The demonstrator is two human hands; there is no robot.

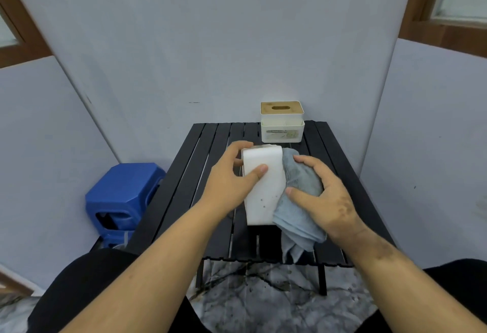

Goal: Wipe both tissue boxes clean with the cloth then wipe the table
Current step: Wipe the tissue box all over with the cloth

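Observation:
A plain white tissue box (263, 195) is held over the middle of the black slatted table (200, 179); small dark specks mark its near face. My left hand (232, 179) grips its left side, thumb across the top face. My right hand (321, 195) holds a grey-blue cloth (297, 216) pressed against the box's right side, with folds hanging down toward the table's front edge. A second tissue box (282, 122), cream with a wooden slotted lid, stands at the table's far edge, apart from both hands.
A blue plastic stool (118, 201) stands left of the table, close to its edge. Pale wall panels close in behind and on both sides. Marbled floor shows under the table's front edge, between my knees.

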